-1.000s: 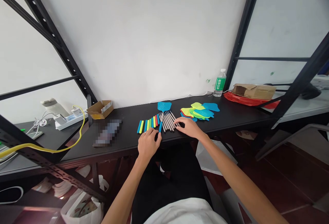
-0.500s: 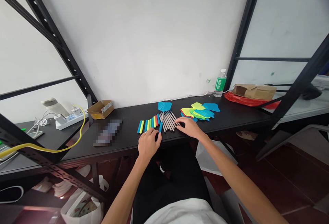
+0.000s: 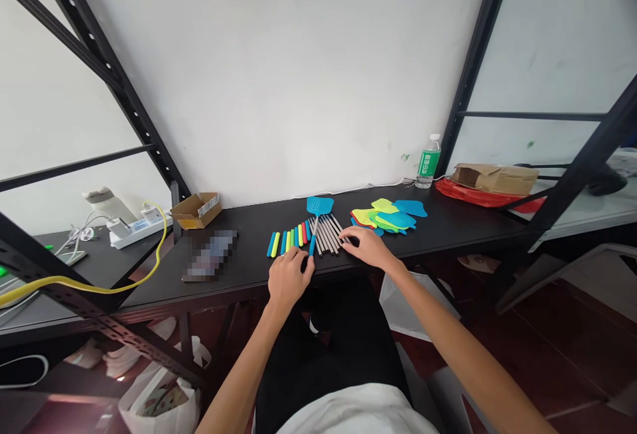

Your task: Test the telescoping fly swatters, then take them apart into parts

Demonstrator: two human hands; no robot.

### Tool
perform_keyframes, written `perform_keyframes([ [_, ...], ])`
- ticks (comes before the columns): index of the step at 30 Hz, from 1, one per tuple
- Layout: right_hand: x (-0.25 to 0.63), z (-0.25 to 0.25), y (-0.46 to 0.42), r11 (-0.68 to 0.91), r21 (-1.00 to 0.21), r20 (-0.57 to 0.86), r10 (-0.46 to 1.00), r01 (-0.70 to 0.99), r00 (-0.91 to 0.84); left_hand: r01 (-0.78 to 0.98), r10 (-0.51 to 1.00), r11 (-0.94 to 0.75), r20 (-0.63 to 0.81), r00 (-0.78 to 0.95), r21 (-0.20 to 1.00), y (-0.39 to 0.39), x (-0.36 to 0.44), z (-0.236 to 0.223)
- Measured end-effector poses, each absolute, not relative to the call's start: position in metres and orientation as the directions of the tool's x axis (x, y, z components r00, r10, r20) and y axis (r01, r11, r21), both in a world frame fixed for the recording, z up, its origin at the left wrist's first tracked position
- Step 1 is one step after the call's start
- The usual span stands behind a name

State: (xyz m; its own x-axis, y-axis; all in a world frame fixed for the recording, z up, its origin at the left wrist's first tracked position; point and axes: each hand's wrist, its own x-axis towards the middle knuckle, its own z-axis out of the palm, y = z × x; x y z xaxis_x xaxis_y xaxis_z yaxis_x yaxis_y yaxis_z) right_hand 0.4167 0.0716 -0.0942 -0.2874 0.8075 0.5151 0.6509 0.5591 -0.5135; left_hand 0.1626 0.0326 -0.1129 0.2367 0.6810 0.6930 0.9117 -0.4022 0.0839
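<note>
**Sorted Parts, Laid Out by Kind**

We list one blue fly swatter [image 3: 320,206] lying between coloured plastic sleeves [image 3: 288,242] and metal rods [image 3: 326,233], each kind grouped, apparently for easy reach. Loose mesh swatter heads [image 3: 385,216] overlap further right. Our left hand [image 3: 290,280] curls its fingers at the swatter's handle end; any grip cannot be told. Our right hand [image 3: 371,248] rests slightly spread fingers on the rods. A cardboard box [image 3: 196,211] and water bottle [image 3: 428,162] stand well apart on the black tabletop [image 3: 249,255].
</note>
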Motion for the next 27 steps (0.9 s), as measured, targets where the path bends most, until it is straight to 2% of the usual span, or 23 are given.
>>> perform_keyframes([
  [27, 0.4149, -0.0923, 0.0685, 0.555, -0.491, 0.522, 0.804, 0.671, -0.284, 0.911, 0.676, -0.405, 0.696, 0.243, 0.076, 0.031, 0.1634, -0.1109],
])
